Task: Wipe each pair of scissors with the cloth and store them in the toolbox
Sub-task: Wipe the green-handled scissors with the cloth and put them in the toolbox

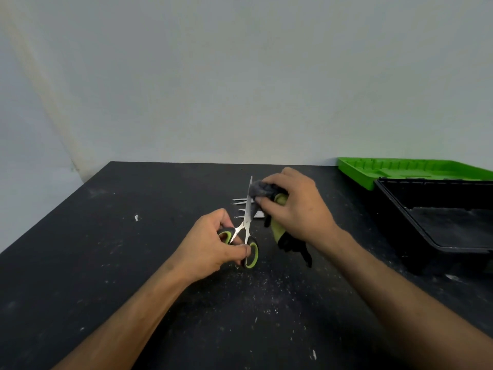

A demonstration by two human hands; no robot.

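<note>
The left hand (210, 247) grips a pair of scissors (246, 231) by the black-and-green handles, fingers curled round the loops, and holds it above the table (106, 263) with the blades pointing away from the person. The right hand (296, 206) pinches a bunched grey cloth (260, 190) against the upper part of the blades, fingers folded round the fabric; a green and black part of the cloth hangs down below the palm toward the table. Behind the held pair, the tips of more scissors (241, 205) lie flat on the table, pointing left, mostly hidden by the cloth and the hand, so their number cannot be told. The toolbox (432, 222) stands open at the right edge of the table, its black tub well apart from the hands, and its green lid (405, 169) lies back behind it. White specks and crumbs are scattered over the dark tabletop, thickest just in front of the hands.
</note>
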